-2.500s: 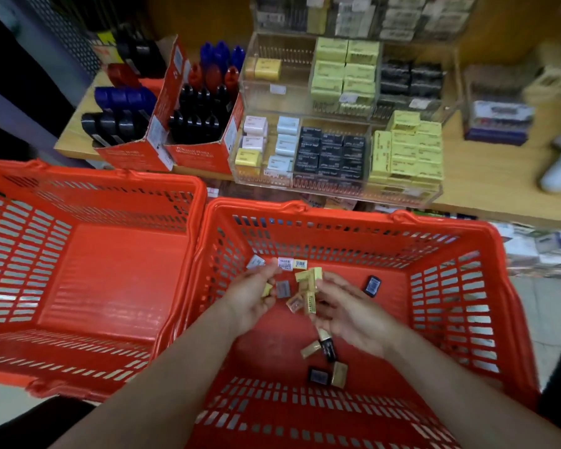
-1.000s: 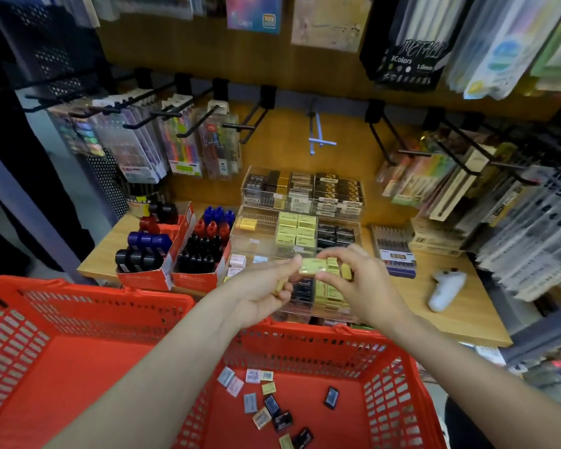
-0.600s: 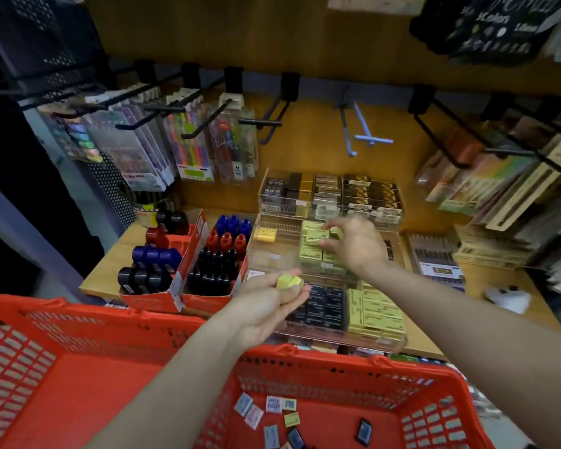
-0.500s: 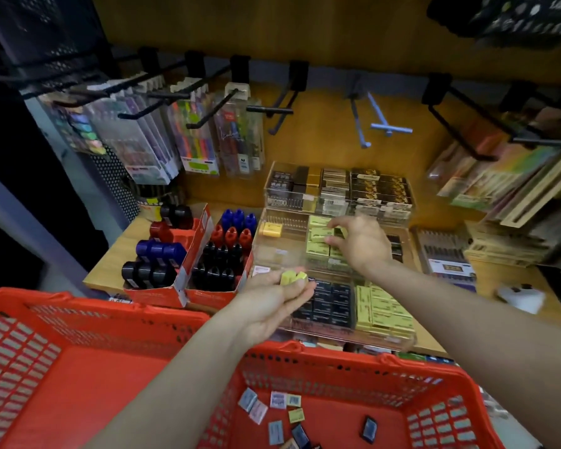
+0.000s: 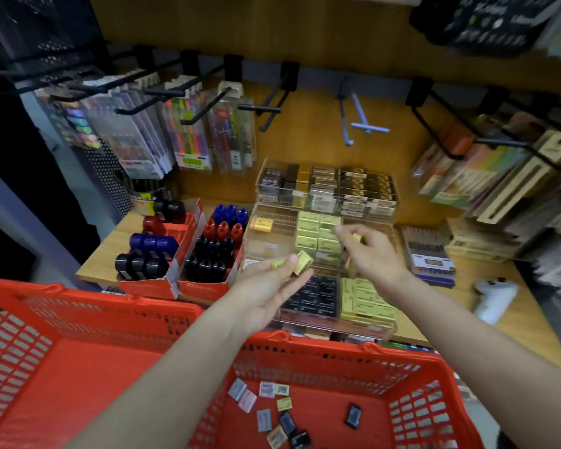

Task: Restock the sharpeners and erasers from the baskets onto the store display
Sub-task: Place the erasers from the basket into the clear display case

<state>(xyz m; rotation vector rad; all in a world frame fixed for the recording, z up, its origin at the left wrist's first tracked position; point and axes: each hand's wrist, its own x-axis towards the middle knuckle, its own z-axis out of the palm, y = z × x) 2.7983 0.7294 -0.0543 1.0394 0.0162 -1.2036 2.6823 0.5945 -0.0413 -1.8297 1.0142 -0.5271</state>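
— What does each grip hold?

— The left hand (image 5: 266, 286) lies palm up with its fingers curled around a few yellow erasers (image 5: 300, 262), the thumb pressing on them. The right hand (image 5: 371, 254) is over the middle tier of the clear acrylic display (image 5: 324, 247), fingers bent; a small yellow eraser (image 5: 357, 238) shows at its fingertips, blurred, so the exact pinch is hard to read.

— And around the hands?

— At twelve o'clock from the left hand sit the stacked yellow erasers in the middle tier (image 5: 318, 231). The top tier holds dark and gold packs (image 5: 324, 186). At five o'clock from the left hand, the bottom tier carries black erasers (image 5: 311, 296) beside more yellow ones (image 5: 366, 303).

— The baskets?

— Two red baskets side by side at six o'clock. The right basket (image 5: 337, 358) has loose erasers and sharpeners (image 5: 272, 406) scattered on its floor; the left basket (image 5: 78, 306) touches it.

— Anything else on the desk?

— At nine o'clock from the display, red cartons of black, blue and red sharpeners (image 5: 175, 254). At three o'clock, a white controller (image 5: 494, 296) on the wooden desk (image 5: 515, 325). Pen packs (image 5: 188, 137) hang on hooks at eleven o'clock.
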